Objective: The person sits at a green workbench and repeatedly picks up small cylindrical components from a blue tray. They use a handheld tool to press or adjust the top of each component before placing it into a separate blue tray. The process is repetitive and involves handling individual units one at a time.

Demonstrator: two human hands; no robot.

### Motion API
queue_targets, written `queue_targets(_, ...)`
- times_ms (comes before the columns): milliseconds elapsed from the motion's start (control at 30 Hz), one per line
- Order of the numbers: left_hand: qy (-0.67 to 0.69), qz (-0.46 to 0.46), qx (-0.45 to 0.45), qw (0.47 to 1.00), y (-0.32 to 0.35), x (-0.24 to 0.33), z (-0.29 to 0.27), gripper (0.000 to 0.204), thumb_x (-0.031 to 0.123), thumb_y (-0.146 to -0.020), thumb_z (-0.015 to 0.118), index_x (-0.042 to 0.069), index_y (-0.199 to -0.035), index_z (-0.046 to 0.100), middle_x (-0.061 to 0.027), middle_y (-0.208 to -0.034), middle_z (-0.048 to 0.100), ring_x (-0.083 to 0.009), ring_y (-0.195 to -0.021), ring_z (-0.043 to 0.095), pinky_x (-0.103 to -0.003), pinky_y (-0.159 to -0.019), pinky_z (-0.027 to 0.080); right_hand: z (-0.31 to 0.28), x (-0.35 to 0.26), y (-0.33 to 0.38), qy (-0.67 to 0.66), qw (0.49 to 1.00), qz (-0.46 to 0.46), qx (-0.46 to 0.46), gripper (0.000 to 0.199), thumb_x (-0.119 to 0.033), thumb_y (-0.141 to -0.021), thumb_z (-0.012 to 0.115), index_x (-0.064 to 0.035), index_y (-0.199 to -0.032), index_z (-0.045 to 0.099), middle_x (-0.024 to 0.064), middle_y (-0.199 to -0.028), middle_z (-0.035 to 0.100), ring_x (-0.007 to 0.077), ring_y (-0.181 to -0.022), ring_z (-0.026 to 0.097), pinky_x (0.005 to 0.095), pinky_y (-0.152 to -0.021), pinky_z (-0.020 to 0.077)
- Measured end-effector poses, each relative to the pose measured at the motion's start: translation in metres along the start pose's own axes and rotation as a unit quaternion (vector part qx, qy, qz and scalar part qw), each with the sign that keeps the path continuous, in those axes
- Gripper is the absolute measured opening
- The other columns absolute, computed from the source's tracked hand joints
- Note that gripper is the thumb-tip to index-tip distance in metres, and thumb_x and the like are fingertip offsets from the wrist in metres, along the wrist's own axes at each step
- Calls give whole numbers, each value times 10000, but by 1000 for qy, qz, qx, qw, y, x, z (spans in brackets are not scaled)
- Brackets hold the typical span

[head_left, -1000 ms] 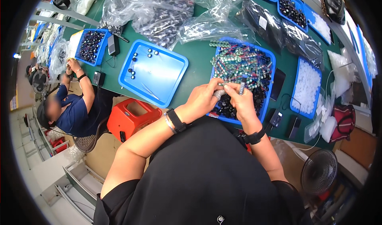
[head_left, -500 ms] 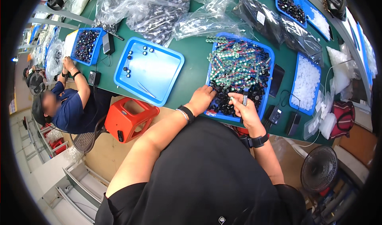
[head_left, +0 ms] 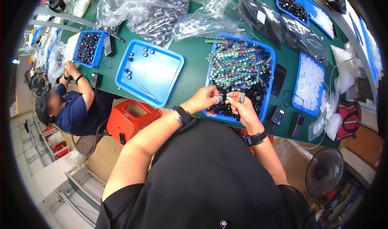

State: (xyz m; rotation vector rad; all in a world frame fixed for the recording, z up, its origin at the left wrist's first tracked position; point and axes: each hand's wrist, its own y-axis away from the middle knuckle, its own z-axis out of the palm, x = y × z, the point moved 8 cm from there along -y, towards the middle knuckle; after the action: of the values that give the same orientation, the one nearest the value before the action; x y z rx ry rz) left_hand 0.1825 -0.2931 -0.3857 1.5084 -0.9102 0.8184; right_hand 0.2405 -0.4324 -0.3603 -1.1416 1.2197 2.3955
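Over the near part of a blue tray (head_left: 268,95) my two hands face each other, their fingertips close together. My left hand (head_left: 203,99) is closed in a pinch on a small round part (head_left: 218,99) with a pale face. Between the thumb and forefinger of my right hand (head_left: 245,111) is a tiny greenish piece (head_left: 228,101). The same hand keeps a dark pen-like tool (head_left: 243,94) tucked upright among its fingers. Below them the tray holds small black round parts (head_left: 256,92), with a heap of green, clear-headed wired pieces (head_left: 238,63) at its far end.
Left on the green table (head_left: 190,55) is a blue tray (head_left: 161,77) with several black round parts. White pieces (head_left: 309,85) fill a tray at right, past a black phone (head_left: 279,80). Plastic bags (head_left: 157,18) lie behind. A co-worker (head_left: 76,103) sits left, near a red stool (head_left: 129,121).
My left hand has lifted off the black parts and now pinches a small round part. My right hand has shifted slightly left, bringing the fingertips closer. The view has moved slightly.
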Motion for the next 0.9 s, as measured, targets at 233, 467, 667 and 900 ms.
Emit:
queue_targets(233,319,-7,-83,944,10,34,10,260,27,-881,548,-35,-1132,515,-112,-1051,613,-190,-994,625,-294,-882,505,7,-12,0,-28,999,-28,-28,165,-97,-878,621,-27,-1027,612,-2,-798,620,15,-559,443,156,-474,325)
queue_targets(467,351,-50,-75,932,20,44,0,341,42,-903,514,-48,-1231,481,-127,-1118,595,-203,-1026,613,-308,-925,495,11,-29,7,-21,998,-63,-8,172,-93,-858,646,-27,-1014,620,1,-787,625,8,-562,435,159,-479,316)
queue_targets(667,347,-30,-82,934,22,52,-2,346,66,-916,528,-43,-1240,477,-119,-1090,606,-194,-1025,609,-296,-916,495,15,-31,6,-7,997,-69,-16,175,-95,-855,649,-26,-1013,622,3,-786,626,4,-567,431,155,-484,313)
queue_targets(900,275,-44,-52,959,19,44,-5,331,43,-902,539,-40,-1220,500,-117,-1087,609,-165,-998,600,-281,-901,487,18,-34,5,56,994,-96,-6,176,-84,-854,646,-11,-1013,622,5,-823,632,11,-584,438,164,-505,324)
